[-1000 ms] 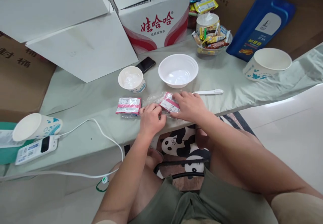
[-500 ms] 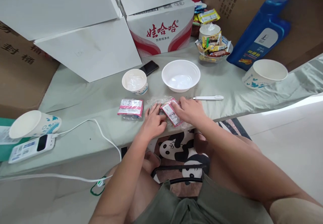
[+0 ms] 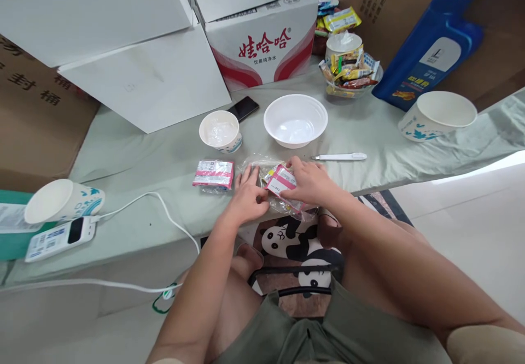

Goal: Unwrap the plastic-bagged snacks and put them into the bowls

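Observation:
A pink-and-white packet (image 3: 280, 180) lies tilted near the table's front edge, partly inside a clear plastic wrapper (image 3: 262, 160). My right hand (image 3: 312, 185) grips this packet from the right, thumb across its face and fingers at its far edge. On the wrapper's left part rests my left hand (image 3: 246, 199), its fingers spread and stretched forward, pressing the film down. Some yellow shows beside the held packet. Just left of my left hand sits a second pink-and-white packet (image 3: 213, 174), in clear wrap. A white-handled knife-like tool (image 3: 342, 157) lies beyond my right hand.
Behind the hands stand a white bowl (image 3: 295, 121), a paper cup (image 3: 221, 130) holding clear plastic, and a phone (image 3: 243, 109). To the right are a snack bowl (image 3: 348, 91), blue bottle (image 3: 426, 52) and paper tub (image 3: 438, 115). A white cable (image 3: 158, 197) runs from a power bank (image 3: 61, 238).
The held packet has turned and slid partly out from the clear wrapper, showing more yellow beside it. My right hand's fingers have shifted over its far edge. My left hand stays almost in place.

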Motion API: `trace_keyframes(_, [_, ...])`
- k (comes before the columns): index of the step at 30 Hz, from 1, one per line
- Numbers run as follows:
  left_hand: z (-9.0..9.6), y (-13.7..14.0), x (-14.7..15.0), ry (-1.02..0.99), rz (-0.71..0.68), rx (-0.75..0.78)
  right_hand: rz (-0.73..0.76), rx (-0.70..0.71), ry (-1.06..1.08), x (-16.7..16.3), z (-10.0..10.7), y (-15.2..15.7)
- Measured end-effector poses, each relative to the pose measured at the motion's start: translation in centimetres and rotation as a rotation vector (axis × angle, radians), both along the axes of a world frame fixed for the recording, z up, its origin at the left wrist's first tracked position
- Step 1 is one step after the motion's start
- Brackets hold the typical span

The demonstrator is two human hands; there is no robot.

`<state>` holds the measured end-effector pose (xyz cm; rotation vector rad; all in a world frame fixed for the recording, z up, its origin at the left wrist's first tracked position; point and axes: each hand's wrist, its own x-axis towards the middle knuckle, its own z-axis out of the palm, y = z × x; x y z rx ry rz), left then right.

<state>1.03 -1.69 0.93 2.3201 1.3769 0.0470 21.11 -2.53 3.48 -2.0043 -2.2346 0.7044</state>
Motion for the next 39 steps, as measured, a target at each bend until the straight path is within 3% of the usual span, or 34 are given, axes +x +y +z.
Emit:
trace_keyframes(2, [0.1,0.0,-0.2,-0.001,0.007,0.009,-0.007,0.023,0.016,0.2,0.2,-0.2])
trace_keyframes(6, [-0.2,-0.1,-0.1,-0.042,0.056,0.055,0.049,0.254,-0.045,-0.2,0.3,-1.0])
trace_keyframes(8, [-0.6,-0.1,0.2,-0.09,0.119,0.097,0.083,0.297,-0.087,-0.8,0.2,-1.3])
trace_keyframes(14, [-1.1,-0.1,1.1,-0.158,0.24,0.165,0.08,0.213,-0.162,-2.1,-0.4,-1.1])
trace_keyframes(21, [-0.6,-0.2,0.6,-0.115,0.195,0.11,0.03,0.101,-0.171,-2.4,0.5,-1.3])
trace_keyframes(29, [-0.7,-0.2,0.7,-0.03,0.154,0.124,0.013,0.074,-0.008,0.4,0.8,-0.4])
trace_keyframes(39, [-1.4,0.4,1.8,-0.06,0.247,0.277,0.001,0.07,-0.047,-1.1,0.4,-1.3])
